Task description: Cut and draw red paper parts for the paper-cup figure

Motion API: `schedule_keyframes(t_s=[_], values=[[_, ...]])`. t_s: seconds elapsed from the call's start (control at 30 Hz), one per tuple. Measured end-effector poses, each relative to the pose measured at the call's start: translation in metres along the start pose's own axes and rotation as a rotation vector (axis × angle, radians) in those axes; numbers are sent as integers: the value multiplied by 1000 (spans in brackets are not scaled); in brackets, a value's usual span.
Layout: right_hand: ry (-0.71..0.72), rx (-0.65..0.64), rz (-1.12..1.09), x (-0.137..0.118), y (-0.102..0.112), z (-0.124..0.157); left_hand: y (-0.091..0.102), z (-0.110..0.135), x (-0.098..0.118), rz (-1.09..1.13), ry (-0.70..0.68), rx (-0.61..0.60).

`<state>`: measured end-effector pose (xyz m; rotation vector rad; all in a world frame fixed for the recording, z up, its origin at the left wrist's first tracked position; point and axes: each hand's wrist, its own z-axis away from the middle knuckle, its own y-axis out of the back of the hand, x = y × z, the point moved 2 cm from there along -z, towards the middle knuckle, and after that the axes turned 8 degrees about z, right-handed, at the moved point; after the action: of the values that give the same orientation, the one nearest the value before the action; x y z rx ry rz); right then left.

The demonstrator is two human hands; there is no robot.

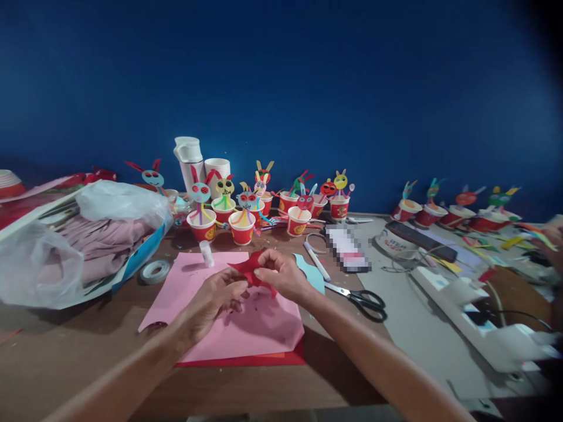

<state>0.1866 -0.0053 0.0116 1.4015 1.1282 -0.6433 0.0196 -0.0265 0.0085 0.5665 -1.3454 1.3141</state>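
Both my hands meet over a pink paper sheet on the brown table. My left hand and my right hand each pinch a small red paper cutout, holding it just above the pink sheet. A red sheet lies under the pink one. A glue stick stands at the pink sheet's far edge. A light blue paper piece lies just right of my right hand.
Black-handled scissors and a white pen lie to the right. Several red paper cups with paper bunny faces line the back. A plastic bag of cloth and a tape roll sit left. A white machine sits right.
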Motion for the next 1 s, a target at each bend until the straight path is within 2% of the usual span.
schedule_keyframes(t_s=[0.23,0.4,0.47,0.57,0.67,0.8,0.9,1.0], values=[[-24,13,-4,3,3,5,-16,-19,-1,-60,-9,25],[-36,-27,72,11,17,8,-13,-26,-6,-53,18,78],[-52,-15,144,17,32,11,-8,-27,-8,-76,30,114],[-59,-15,333,30,67,22,-1,-28,-10,-84,5,132],[-65,-12,680,44,107,43,3,-29,-11,-30,-15,141],[-208,-23,1064,63,148,81,6,-30,-10,30,-8,173],[-290,-73,1124,72,161,103,6,-30,-10,63,-6,182],[-296,-127,1109,76,163,115,6,-30,-11,56,14,193]])
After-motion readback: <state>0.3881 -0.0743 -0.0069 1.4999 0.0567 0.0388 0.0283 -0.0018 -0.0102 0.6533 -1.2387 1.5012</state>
